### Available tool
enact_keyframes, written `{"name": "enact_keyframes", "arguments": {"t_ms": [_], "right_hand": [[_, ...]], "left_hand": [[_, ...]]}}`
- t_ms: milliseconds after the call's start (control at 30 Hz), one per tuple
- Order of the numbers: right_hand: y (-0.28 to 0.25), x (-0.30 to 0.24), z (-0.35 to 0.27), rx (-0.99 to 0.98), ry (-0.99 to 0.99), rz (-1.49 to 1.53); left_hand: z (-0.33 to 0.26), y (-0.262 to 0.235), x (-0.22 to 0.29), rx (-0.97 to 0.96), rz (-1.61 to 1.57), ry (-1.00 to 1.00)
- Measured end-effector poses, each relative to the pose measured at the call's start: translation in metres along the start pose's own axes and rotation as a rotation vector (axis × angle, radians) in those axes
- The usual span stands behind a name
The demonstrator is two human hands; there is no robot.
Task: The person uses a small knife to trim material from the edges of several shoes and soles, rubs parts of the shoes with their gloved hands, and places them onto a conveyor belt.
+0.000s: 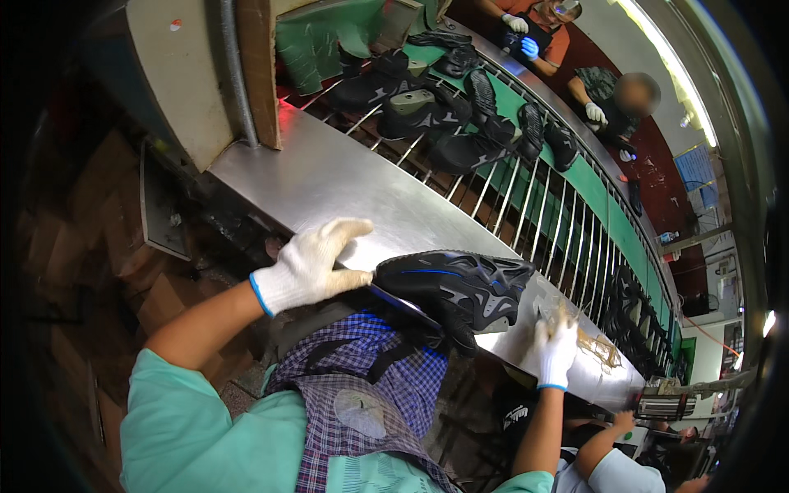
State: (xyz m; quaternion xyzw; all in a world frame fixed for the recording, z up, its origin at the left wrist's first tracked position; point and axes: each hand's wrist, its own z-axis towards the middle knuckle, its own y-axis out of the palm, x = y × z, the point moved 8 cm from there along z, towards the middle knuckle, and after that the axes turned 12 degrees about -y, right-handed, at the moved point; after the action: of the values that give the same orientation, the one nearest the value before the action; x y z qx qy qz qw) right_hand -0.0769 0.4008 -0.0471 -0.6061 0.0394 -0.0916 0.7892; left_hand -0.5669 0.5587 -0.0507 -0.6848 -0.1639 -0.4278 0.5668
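- While its rungs stand apart with gaps between, the metal rack (538,193) still spans enough to carry shoes along its length, presumably so they lie within reach.
- Between rack and wearer runs a steel ledge (329,181), its flat top likely serving as a firm work surface.
- Several black shoes (472,152) crowd the rack's far end, some on their sides, perhaps simply set down loosely.
- The nearest shoe (448,287) lies tilted across the ledge's near edge, between the hands, toe leftward and outsole edge uppermost; that probably exposes the sole seam. How it is supported underneath is unclear.
- The left hand (316,267), gloved, is wide open, thumb by the toe, holding nothing visible; contact is uncertain, though it could steady that end.
- The right hand (552,345), gloved and blurred, has fingers partly bent; whether it grips anything cannot be told.
- Brown strands (600,349) lie beside it, seemingly kept off the shoe.
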Motion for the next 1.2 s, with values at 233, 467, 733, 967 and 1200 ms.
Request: {"name": "enact_keyframes", "arguments": {"t_ms": [233,467,733,967,1200], "right_hand": [[0.047,-0.061,0.110,-0.025,0.178,0.945],[0.042,-0.127,-0.056,-0.558,-0.164,1.343],[0.066,-0.210,-0.155,-0.362,0.554,2.031],[0.015,-0.126,-0.059,0.041,0.846,2.135],[0.031,0.091,0.123,0.152,0.776,1.859]], "left_hand": [[-0.015,0.031,0.038,0.184,0.002,0.293],[0.029,0.081,-0.009,0.000,-0.514,0.141],[0.120,0.138,0.100,-0.325,-0.113,0.165],[0.147,0.093,0.077,-0.099,0.065,0.149],[0.062,-0.016,-0.067,0.311,0.103,0.035]]}}
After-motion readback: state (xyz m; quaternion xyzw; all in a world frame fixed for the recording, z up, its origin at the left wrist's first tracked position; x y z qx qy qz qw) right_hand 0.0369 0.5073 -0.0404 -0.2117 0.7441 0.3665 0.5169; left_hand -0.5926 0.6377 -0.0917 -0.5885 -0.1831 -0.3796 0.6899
